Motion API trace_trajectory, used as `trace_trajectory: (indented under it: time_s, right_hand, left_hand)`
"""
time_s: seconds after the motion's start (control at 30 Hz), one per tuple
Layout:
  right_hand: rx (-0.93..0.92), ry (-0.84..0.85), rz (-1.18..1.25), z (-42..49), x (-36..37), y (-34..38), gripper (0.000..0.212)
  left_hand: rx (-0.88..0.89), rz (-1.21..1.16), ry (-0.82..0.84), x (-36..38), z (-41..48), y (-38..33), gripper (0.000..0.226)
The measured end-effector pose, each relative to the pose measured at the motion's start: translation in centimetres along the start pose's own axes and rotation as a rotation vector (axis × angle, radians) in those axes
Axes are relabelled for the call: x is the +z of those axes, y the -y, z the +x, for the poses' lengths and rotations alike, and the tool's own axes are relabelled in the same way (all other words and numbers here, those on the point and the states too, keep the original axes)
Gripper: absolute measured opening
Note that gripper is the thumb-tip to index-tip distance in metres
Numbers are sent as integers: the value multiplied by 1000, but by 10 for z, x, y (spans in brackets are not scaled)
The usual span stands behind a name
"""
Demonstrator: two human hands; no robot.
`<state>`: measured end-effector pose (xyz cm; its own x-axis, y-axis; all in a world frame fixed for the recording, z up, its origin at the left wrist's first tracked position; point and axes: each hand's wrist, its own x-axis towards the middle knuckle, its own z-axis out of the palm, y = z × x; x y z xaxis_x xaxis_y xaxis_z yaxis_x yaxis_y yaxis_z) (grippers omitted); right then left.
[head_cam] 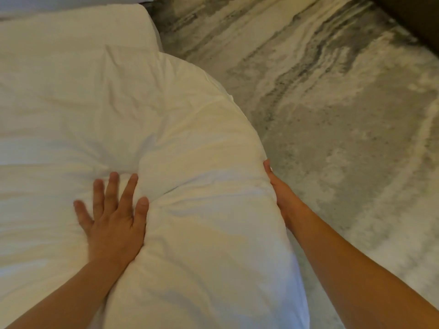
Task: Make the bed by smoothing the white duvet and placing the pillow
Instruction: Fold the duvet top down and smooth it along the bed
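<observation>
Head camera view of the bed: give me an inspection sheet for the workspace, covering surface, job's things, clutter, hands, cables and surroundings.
Surface: hidden under the white duvet, which is creased and bunched into a mound near the side edge.
Job's things: duvet not yet smooth; a white pillow-like shape lies at the top left.
Clutter: nothing seen.
Hands: left hand flat on the duvet, fingers spread; right hand against the duvet's side edge, thumb up, its fingers hidden.
Cables: nothing seen.
Surroundings: grey and cream patterned floor; dark furniture at the top right.
</observation>
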<state>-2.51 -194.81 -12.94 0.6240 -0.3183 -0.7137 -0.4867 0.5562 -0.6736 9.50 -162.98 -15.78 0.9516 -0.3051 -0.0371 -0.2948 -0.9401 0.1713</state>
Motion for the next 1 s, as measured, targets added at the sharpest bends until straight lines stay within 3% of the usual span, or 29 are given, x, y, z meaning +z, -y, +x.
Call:
trace_trajectory:
  time_s: [0.2,0.37,0.43,0.53,0.6,0.8,0.9,1.0]
  right_hand:
    - [-187,93,-209,-59,28,72,50]
    - [-372,190,-359,-134,102,127,39]
    - [-438,243,-403,-170,144,140,35]
    - [-521,374,-478,-217,221,148,30]
    - [-556,441,-546,-242,283,140,27]
    - [-788,342,-758,-259,483,49,18]
    - [-787,233,-755,-250,558,-16,23]
    - [-699,142,-767,-241,617,-81,43]
  left_hand:
    - [19,-100,98,-13,4,5,70]
    - [6,-388,181,-34,4,21,74]
    - [-145,-757,279,-59,-2,25,74]
    - [-395,-1730,512,-112,-21,40,80]
    - [-395,-1957,545,-154,-32,66,81]
    - [-364,-2118,358,-268,-46,210,88]
    - [-332,-1983,317,-303,-45,288,85]
    - [-428,-1758,340,-314,-45,358,89]
